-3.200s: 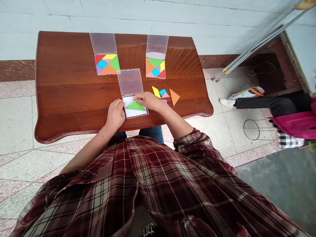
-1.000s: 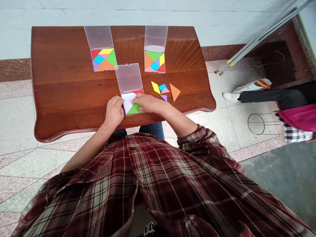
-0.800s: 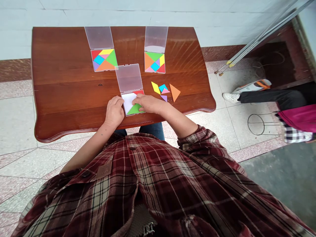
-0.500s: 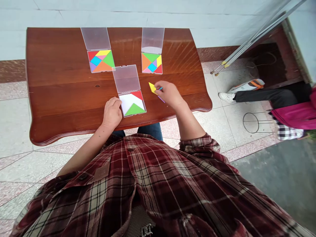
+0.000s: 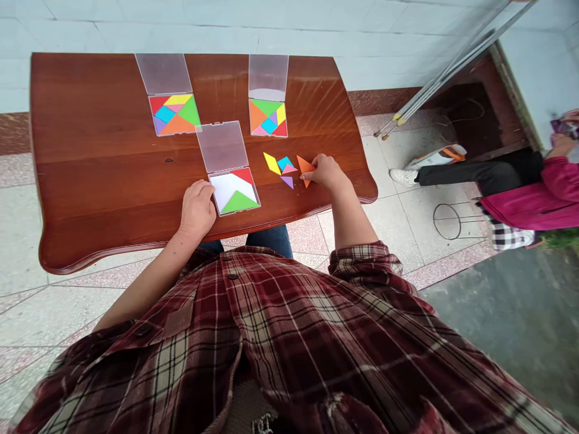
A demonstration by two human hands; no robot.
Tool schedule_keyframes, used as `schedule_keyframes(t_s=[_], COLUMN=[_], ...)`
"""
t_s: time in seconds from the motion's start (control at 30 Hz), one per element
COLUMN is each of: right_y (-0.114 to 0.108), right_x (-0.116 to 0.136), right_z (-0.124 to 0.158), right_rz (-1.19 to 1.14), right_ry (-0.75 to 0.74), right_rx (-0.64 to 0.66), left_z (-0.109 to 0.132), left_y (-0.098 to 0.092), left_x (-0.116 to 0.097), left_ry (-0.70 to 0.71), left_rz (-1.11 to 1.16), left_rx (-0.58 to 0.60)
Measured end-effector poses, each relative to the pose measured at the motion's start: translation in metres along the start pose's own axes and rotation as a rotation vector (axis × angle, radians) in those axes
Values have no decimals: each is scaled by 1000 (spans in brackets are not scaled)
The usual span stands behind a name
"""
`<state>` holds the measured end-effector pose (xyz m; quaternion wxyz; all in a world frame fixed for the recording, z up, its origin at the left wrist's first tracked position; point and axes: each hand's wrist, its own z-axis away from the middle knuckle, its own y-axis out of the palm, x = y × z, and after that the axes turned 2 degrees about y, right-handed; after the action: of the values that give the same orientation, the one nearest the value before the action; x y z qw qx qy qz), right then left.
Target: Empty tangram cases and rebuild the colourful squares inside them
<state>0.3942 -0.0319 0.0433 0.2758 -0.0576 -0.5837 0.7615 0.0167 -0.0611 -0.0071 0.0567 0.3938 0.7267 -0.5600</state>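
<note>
My left hand (image 5: pixel 198 208) is closed at the left edge of an open tangram case (image 5: pixel 219 211), its fingertips on the rim. Inside that case lie a red triangle (image 5: pixel 244 175) and a large green triangle (image 5: pixel 237 201); the white bottom shows between them. At the right, my right hand (image 5: pixel 329 173) pinches a large orange triangle (image 5: pixel 305 164) by its right side, partly covering it. Between the case and this hand lie loose tangram pieces: a yellow parallelogram (image 5: pixel 272 163), a blue square (image 5: pixel 284 163), a pink triangle (image 5: pixel 289 169) and a purple triangle (image 5: pixel 288 181).
Two filled tangram cases with raised clear lids, one at the left (image 5: pixel 157 132) and one at the right (image 5: pixel 268 134), lie toward the back of the wooden table (image 5: pixel 99 175). Crutches (image 5: pixel 425 90) lean beyond its right end. A seated person's leg (image 5: pixel 456 175) extends nearby.
My right hand has moved right, off the small loose pieces and onto the orange triangle. The blue, pink and purple pieces are now uncovered. My left hand stays at the case.
</note>
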Motion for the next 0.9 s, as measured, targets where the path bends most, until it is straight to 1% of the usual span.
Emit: schedule_keyframes(t_s=[0.1, 0.2, 0.3, 0.37, 0.4, 0.43, 0.5, 0.57, 0.6, 0.67, 0.73, 0.8, 0.9], right_y=[-3, -7, -13, -16, -15, -13, -3, 13, 22, 40, 52, 59, 63], right_x=[-3, -10, -12, -3, 7, 19, 53, 90, 108, 137, 156, 166, 171], right_z=[-6, -2, 16, 35, 46, 57, 76, 90, 94, 98, 98, 97, 98], right_rz=[-10, -81, -233, -406, -512, -620, -789, -841, -837, -816, -785, -736, -678], right_ry=[29, 43, -11, -81, -121, -172, -279, -317, -308, -272, -234, -225, -251], right_rx=[20, -8, -113, -152, -132, -74, 110, 311, 377, 430, 435, 432, 434], left_z=[0, 0, 0, -1, -1, -1, -1, -1, -1, 0, 0, 0, 0], left_y=[0, 0, 0, 0, -1, -1, -1, -2, -2, -2, -2, -2, -2], left_x=[-1, -3, -5, -6, -7, -7, -7, -7, -7, -6, -6, -7, -7], left_ry=[-10, -10, -13, -10, -9, -11, -22, -33, -36, -35, -28, -22, -29], left_rz=[-4, -10, -11, -13, -15, -16, -7, 11, 20, 30, 31, 28, 38], left_rx=[12, 21, 20, 22, 22, 21, 19, 20, 19, 15, 15, 21, 24])
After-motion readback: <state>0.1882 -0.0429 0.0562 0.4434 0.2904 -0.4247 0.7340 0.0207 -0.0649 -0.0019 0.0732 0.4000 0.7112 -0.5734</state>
